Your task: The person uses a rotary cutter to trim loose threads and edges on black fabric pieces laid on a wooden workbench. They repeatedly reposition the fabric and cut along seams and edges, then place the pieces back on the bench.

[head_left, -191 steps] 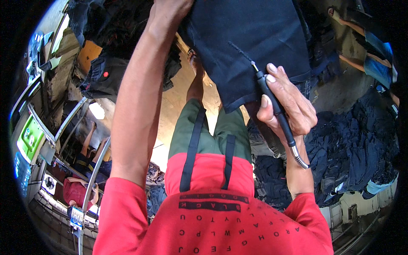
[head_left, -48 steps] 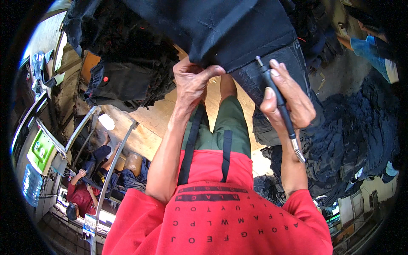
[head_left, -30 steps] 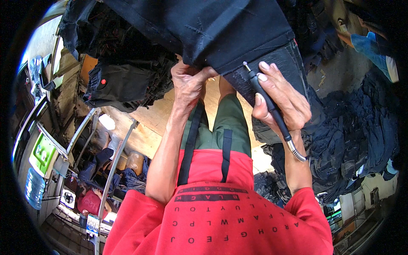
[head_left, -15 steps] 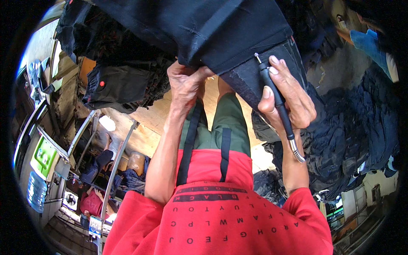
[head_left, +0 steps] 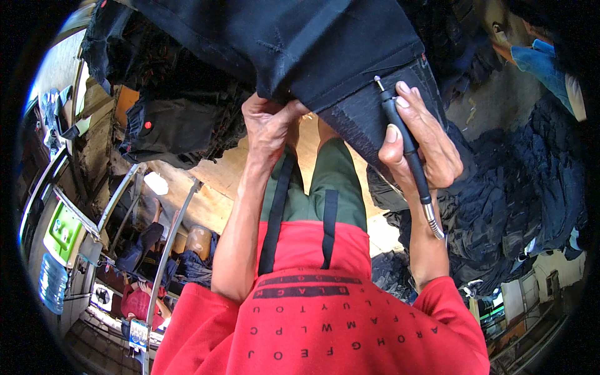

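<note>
1. Since half a second ago, little has been shifted: the left hand has been kept pinched on the cloth edge, and the right hand has been kept wrapped round the tool, with only a slight change in the camera's tilt.
2. Across the upper part of the frame, a large black garment is spread, its lower edge hanging down to both hands.
3. At the right of the frame, a big heap of dark clothes is seen, well apart from the hands.
4. At the bottom centre, a red shirt with dark lettering is worn by the person, and green trousers with black straps are seen above it.
5. At the upper left, a second dark garment is hung beside the big one.
6. At the centre, the left hand is closed, fingers together, on the hem of the black garment.
7. At centre right, the right hand is clamped round a slim black pen-shaped tool, whose upper tip is laid against the garment's edge.
8. At the tool's lower end, a metal-sheathed cable is seen leaving the hand.
9. At the far left edge, a water bottle is seen, small and distant.
</note>
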Action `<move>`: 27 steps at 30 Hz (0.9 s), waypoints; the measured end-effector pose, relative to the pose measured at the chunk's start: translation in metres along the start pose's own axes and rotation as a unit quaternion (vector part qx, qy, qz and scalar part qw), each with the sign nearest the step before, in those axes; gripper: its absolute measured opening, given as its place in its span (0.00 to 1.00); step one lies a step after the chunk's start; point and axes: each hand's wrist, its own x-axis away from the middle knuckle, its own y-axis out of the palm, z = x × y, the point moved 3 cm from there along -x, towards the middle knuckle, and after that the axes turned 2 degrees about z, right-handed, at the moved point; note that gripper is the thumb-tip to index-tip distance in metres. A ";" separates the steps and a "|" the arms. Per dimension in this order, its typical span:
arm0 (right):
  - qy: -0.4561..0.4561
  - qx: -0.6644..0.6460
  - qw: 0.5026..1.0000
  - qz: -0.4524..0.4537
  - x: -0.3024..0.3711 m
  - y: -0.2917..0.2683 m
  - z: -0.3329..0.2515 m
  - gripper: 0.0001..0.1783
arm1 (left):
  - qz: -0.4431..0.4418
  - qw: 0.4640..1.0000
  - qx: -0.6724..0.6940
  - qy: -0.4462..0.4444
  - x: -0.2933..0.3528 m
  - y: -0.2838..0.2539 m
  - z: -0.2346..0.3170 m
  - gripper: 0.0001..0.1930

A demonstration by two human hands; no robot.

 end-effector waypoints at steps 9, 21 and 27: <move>0.028 0.012 0.999 0.013 -0.001 -0.001 0.001 0.17 | -0.004 0.998 0.055 0.002 0.002 0.004 -0.003 0.19; 0.057 0.037 0.997 0.027 -0.001 -0.003 -0.001 0.18 | -0.001 1.000 0.012 0.007 0.001 0.004 0.000 0.16; 0.037 0.033 0.999 0.015 -0.002 -0.002 -0.004 0.17 | -0.019 0.998 0.049 0.017 0.001 0.006 0.000 0.18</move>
